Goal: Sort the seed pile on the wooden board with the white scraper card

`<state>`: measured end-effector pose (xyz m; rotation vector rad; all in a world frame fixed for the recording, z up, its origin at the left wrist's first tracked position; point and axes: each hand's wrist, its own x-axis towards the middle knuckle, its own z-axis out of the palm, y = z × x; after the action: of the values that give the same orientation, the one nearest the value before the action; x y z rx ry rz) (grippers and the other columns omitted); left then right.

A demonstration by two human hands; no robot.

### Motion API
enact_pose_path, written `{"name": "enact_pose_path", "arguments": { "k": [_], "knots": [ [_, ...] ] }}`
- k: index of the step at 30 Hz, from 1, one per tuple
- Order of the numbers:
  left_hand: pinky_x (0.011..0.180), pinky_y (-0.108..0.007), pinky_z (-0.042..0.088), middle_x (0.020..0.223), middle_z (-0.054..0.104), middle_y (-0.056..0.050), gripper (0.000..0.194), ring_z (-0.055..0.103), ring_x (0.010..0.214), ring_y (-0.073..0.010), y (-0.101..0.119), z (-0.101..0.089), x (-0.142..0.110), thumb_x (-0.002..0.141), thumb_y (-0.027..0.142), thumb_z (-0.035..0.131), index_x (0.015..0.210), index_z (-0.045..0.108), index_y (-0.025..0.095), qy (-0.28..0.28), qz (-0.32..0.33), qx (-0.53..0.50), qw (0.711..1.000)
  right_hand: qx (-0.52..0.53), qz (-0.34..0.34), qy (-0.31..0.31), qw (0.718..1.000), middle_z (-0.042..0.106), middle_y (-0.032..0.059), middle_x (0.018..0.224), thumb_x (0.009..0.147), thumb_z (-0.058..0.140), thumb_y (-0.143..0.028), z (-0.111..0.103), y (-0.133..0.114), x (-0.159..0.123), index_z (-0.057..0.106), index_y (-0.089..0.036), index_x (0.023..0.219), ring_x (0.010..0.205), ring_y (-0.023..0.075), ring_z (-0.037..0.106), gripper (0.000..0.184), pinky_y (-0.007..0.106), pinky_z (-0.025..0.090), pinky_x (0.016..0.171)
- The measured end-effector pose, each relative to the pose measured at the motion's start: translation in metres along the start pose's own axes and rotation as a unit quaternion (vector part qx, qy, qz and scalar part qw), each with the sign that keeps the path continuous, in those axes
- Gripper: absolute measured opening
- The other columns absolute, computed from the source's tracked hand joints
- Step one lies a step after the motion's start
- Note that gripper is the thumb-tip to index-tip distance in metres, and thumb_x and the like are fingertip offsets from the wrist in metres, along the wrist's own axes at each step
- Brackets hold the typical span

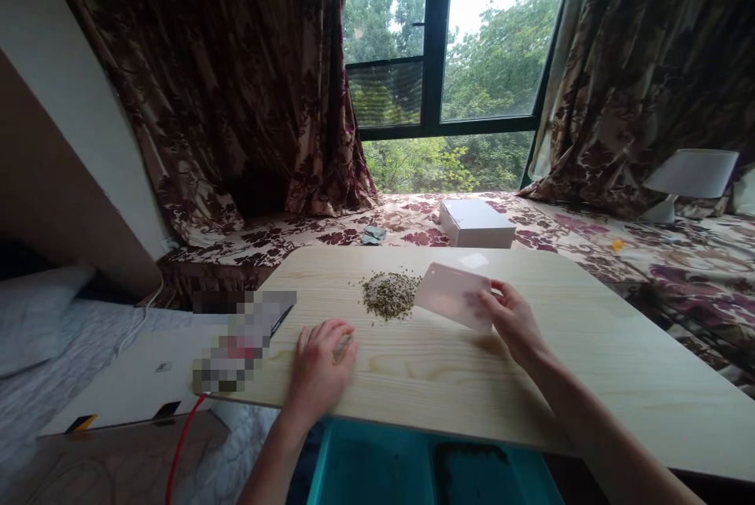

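Pale pink, see-through plastic, the flat sheet [453, 294] stands tilted over the middle of the bench [430, 383], nearer its far edge than its near one. From where I stand it looks light, thin and fairly stiff, perhaps a bit slippery on its smooth faces; I'd judge an edge or corner the best place to take it. The right hand [514, 324] has it just so, that grip clamped on the sheet's right edge, thumb against fingers. Its left edge comes up to the heap [389, 295], and whether they touch I can't tell. The heap is loose and grainy, green-brown specks mixed with whitish ones, a low mound fraying into strays. The left hand [323, 367] rests toward the bench's near left corner, fingers loosely curled, thumb apart, nothing seen in it. The bench top is pale, smooth wood grain with rounded far corners; below its near edge sits a glossy teal tray [371, 462], divided in two.
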<state>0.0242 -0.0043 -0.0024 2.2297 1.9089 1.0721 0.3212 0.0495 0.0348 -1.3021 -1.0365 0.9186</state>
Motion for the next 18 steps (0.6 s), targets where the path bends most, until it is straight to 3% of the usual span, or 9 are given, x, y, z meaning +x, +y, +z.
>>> {"name": "enact_pose_path", "arguments": {
  "k": [10,18],
  "knots": [
    [0.103,-0.046,0.032,0.107,0.067,-0.003,0.019,0.057,0.103,-0.0214,-0.0004,-0.0005,0.0003,0.082,0.027,0.05,0.094,0.064,0.025,-0.007,0.002,0.0,1.0,-0.015,0.013,0.016,1.0,0.074,0.0096,0.082,0.066,0.063,-0.033,0.0021,0.0069,-0.0085,0.055,-0.018,0.099,0.065,0.021,0.069,0.037,0.026,0.049,0.047],
    [0.103,-0.047,0.031,0.107,0.067,-0.004,0.019,0.056,0.104,-0.0215,-0.0002,-0.0004,0.0004,0.081,0.027,0.05,0.094,0.064,0.025,-0.009,-0.001,-0.003,1.0,-0.001,-0.004,-0.023,1.0,0.074,0.0082,0.079,0.07,0.063,-0.039,0.0044,0.0102,-0.0094,0.054,-0.019,0.099,0.066,0.0219,0.07,0.037,0.028,0.053,0.051]
  ]
}}
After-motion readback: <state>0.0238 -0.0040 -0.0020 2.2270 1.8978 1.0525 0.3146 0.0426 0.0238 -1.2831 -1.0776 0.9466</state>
